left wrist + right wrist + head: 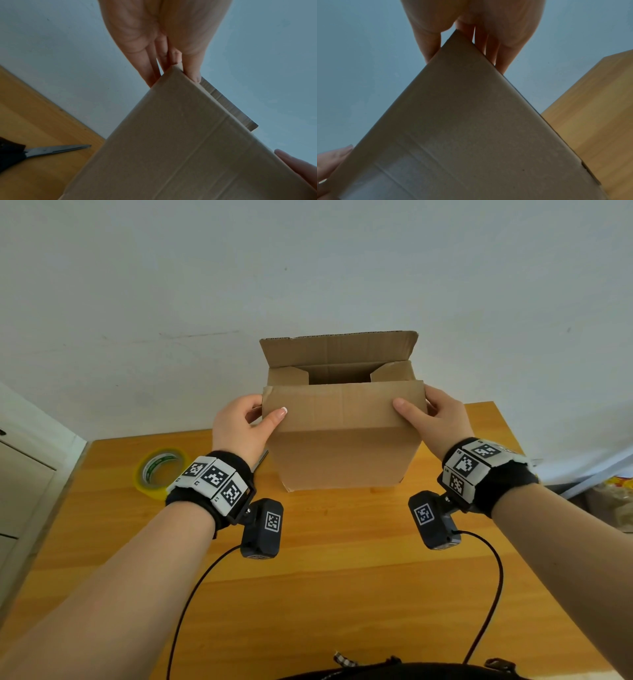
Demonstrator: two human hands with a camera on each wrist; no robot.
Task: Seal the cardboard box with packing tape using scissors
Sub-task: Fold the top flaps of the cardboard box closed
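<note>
An open cardboard box [342, 460] stands on the wooden table [342, 577]. Its far flap [339, 349] stands upright and the two side flaps are folded inward. My left hand [245, 422] pinches the left end of the near flap [342, 405], thumb on the outer face and fingers behind it. My right hand [435, 419] pinches the right end the same way. In the left wrist view the left hand [163, 40] grips the box [171, 148] corner. The right hand [471, 20] grips the box [462, 135] corner likewise. Black-handled scissors [56, 149] lie shut on the table left of the box.
A roll of yellowish packing tape [161, 470] lies flat on the table, left of my left wrist. A pale wall stands close behind the box. A white cabinet [20, 474] is at the left, and bags [613, 498] sit beyond the table's right edge.
</note>
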